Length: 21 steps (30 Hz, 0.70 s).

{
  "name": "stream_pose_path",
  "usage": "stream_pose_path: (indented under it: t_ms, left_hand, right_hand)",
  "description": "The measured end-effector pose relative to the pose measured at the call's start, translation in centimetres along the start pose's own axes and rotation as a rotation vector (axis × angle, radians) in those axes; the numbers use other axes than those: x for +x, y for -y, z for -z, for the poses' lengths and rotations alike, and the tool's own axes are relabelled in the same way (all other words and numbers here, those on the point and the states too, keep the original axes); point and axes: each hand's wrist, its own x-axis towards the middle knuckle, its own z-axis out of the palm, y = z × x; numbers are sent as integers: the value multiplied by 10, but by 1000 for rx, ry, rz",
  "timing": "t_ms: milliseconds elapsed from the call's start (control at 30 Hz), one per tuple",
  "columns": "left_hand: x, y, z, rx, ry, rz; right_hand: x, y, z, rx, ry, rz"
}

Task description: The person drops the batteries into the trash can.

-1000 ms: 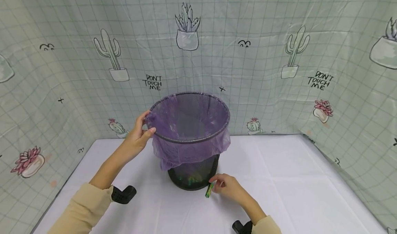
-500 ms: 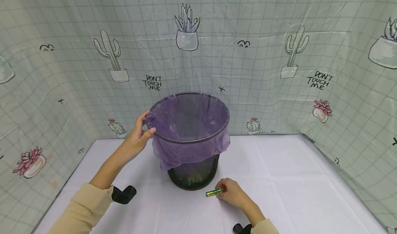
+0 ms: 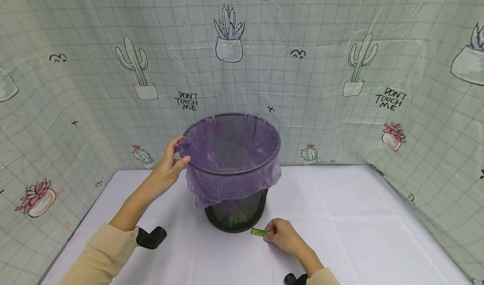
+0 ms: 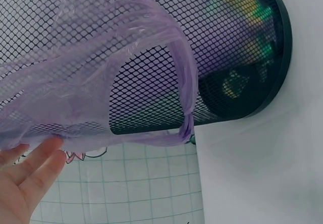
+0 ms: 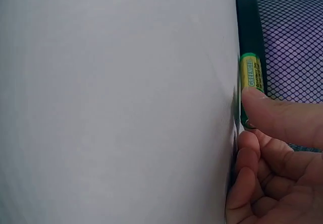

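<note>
A black wire-mesh wastebasket point(image 3: 252, 205) stands upright on the white tablecloth, with a purple bin liner point(image 3: 227, 188) folded over its rim. My left hand point(image 3: 167, 167) holds the left side of the rim through the liner; its fingers lie against the outside in the left wrist view. Beside the foot of the basket, my right hand point(image 3: 284, 236) pinches a small green and yellow battery point(image 5: 251, 70) by one end, low over the cloth. The battery lies sideways, its free end towards the basket, and the thumb point(image 5: 272, 114) covers part of its label.
Green and yellow things point(image 4: 252, 12) show blurred through the mesh at the bottom of the basket. A grid-patterned cloth point(image 3: 317, 108) with cactus drawings hangs behind and at both sides. Black devices point(image 3: 151, 237) sit at both wrists.
The right hand has drawn slightly away from the basket's foot and turned the battery from near upright to lying sideways. The left hand and basket have stayed in place.
</note>
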Motion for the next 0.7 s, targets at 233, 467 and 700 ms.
stream_pose_path:
  t_ms: [233,467,700]
  left_hand:
    - [1,1,-1,-13,-2,-23]
    - [0,1,-1,-10,-4,-37]
    - [1,2,-1,4,-6,-35]
  right_hand:
    - [-2,2,5,49,33,1]
    - [-7,15,20,74,69,67]
    - [-18,52,49,112,39,186]
